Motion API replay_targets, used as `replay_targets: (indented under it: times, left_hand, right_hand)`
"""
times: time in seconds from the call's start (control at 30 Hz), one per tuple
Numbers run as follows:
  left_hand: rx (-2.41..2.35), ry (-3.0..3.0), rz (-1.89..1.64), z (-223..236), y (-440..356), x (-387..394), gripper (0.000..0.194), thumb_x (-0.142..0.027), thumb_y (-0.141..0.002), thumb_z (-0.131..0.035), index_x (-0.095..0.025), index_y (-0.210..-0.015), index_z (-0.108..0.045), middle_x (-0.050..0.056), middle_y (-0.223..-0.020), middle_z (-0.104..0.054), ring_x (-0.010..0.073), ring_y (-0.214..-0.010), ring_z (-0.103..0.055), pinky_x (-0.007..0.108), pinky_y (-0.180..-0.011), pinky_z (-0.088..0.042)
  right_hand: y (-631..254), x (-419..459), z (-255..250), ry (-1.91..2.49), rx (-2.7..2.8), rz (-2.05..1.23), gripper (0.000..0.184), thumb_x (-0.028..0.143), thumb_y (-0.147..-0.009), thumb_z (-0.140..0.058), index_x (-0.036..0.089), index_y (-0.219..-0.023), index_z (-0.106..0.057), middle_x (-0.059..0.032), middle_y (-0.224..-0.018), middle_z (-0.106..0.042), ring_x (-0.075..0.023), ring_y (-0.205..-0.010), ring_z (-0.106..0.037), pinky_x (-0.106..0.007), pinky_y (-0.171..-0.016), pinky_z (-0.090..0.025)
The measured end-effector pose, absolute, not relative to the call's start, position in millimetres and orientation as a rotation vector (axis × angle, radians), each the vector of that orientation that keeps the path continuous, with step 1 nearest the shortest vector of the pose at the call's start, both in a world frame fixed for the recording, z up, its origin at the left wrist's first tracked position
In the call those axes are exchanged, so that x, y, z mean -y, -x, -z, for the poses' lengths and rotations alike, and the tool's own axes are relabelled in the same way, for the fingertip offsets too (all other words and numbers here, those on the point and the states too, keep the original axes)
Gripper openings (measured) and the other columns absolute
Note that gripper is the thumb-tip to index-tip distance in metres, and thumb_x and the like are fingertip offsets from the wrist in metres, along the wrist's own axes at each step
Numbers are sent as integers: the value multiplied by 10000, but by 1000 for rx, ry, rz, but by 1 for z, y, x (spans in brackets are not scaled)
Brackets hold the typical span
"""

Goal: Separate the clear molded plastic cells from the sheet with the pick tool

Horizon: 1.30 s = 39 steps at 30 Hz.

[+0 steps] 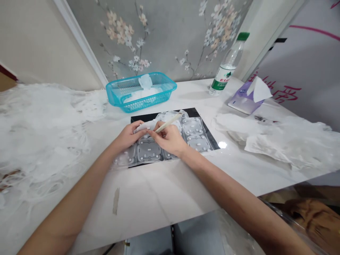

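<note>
A translucent molded sheet [150,150] with several rounded rectangular cells lies over a black board [192,112] in front of me. My left hand [131,134] pinches a raised part of the whitish sheet [145,125] between thumb and fingers. Beside it, my right hand [170,138] grips a slim cream-coloured stick-like tool [170,122], held like a pen and slanting up to the right. The tool's lower end sits by my left fingertips. Exactly what it touches there is hidden by my fingers.
A blue plastic basket [140,106] holding white pieces stands behind the board. A water bottle [223,74] and a purple tissue pack [245,97] are at the back right. White translucent scraps pile up on the left [39,138] and white sheets lie on the right [287,141].
</note>
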<state>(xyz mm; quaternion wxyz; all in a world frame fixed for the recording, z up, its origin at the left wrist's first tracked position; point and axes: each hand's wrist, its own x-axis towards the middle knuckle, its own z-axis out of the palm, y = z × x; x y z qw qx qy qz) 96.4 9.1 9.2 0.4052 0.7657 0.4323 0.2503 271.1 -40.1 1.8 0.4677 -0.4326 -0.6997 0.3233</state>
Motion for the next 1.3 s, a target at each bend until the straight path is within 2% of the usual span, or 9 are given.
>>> replay_targets:
  times: [0.4,0.6,0.87,0.97,1.07,1.2,1.3]
  left_hand:
    - [-1059,-1988,-670,-7,-98,-11,278,-437,-779,-563,-160,-809,-548,-21,-747,-506,126,-687,-471,211,-620,-378]
    - [-1073,-1980,-678,-5,-98,-12,292,-448,-755,-565,-161,-803,-533,-20,-723,-484,130,-658,-450,216,-588,-373]
    - [-1076,-1925,-673,-7,-95,-13,312,-470,-751,-568,-169,-811,-513,-12,-744,-490,123,-648,-467,202,-567,-388]
    - [-1113,-1877,-691,-6,-95,-12,343,-494,-739,-587,-172,-831,-513,-24,-702,-475,98,-568,-433,185,-497,-358]
    - [-1142,-1812,-697,-5,-96,-10,370,-513,-724,-612,-175,-843,-523,-39,-652,-456,79,-506,-390,172,-441,-318]
    - [-1124,-1796,-711,-6,-97,-9,388,-536,-720,-616,-172,-821,-530,-44,-643,-445,68,-485,-373,167,-423,-303]
    - [-1113,-1801,-715,-8,-99,-7,380,-531,-723,-614,-171,-809,-527,-49,-638,-432,57,-466,-348,164,-418,-300]
  right_hand:
    - [-267,43,-9,1230,1967,-602,238,240,-851,-450,194,-625,-391,34,-501,-438,-84,-458,-413,-220,-488,-274]
    - [-266,44,-9,1242,2082,-449,115,227,-864,-430,169,-797,-504,23,-550,-516,-107,-480,-453,-230,-508,-283]
    - [-260,47,-7,1300,2250,-292,175,196,-875,-377,150,-966,-519,-48,-708,-633,-170,-612,-572,-262,-529,-292]
    - [-262,46,-9,1291,2214,-303,145,208,-872,-390,159,-917,-519,-30,-673,-616,-154,-586,-551,-259,-535,-292]
    - [-266,46,-10,1275,2101,-414,124,241,-865,-417,177,-785,-488,13,-563,-533,-118,-503,-476,-243,-515,-286]
    - [-269,48,-13,1262,1959,-547,209,270,-847,-441,201,-655,-397,38,-489,-428,-94,-449,-403,-232,-484,-270]
    - [-271,47,-13,1282,1894,-573,230,284,-835,-463,205,-636,-379,29,-500,-440,-97,-461,-416,-231,-482,-273]
